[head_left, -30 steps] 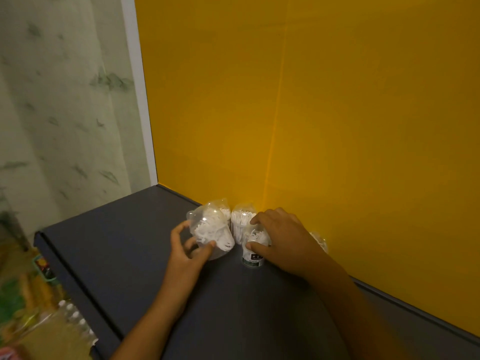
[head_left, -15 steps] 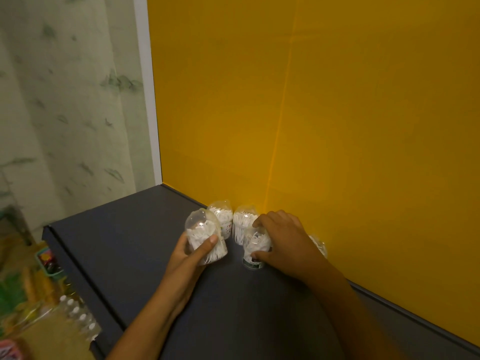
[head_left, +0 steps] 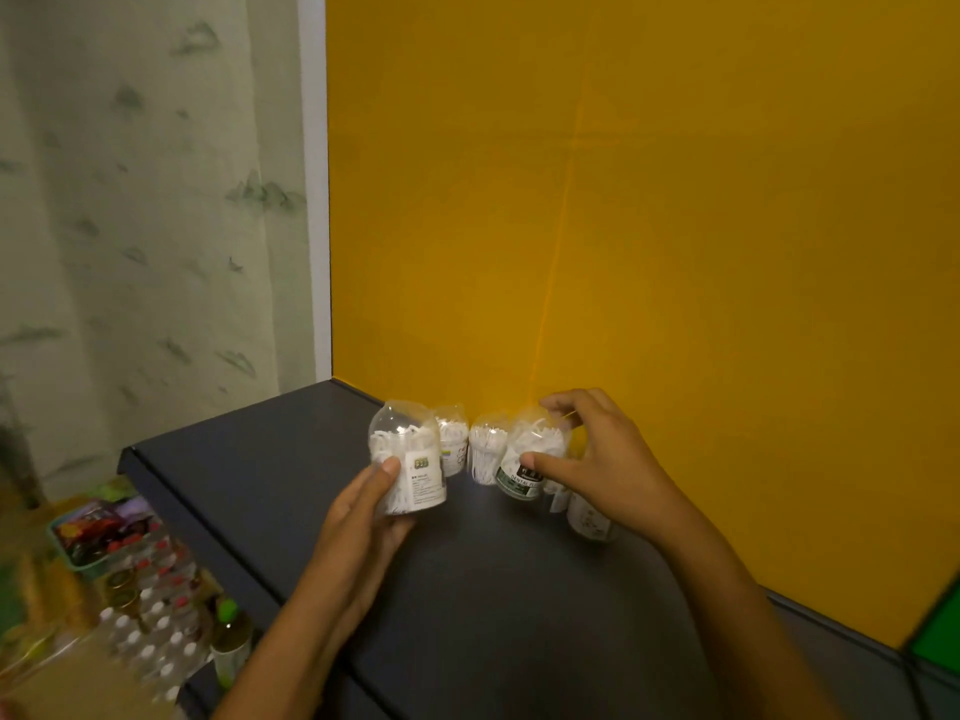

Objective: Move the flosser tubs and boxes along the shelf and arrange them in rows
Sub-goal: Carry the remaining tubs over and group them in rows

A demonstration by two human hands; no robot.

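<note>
- Left hand (head_left: 363, 511) grips a clear flosser tub (head_left: 408, 459), tilted, over the dark shelf (head_left: 493, 589).
- Right hand (head_left: 602, 465) pinches a green-labelled tub (head_left: 524, 462) just right of that one.
- Beyond both grips, two more tubs (head_left: 485, 454) stand against the yellow wall (head_left: 675, 226).
</note>
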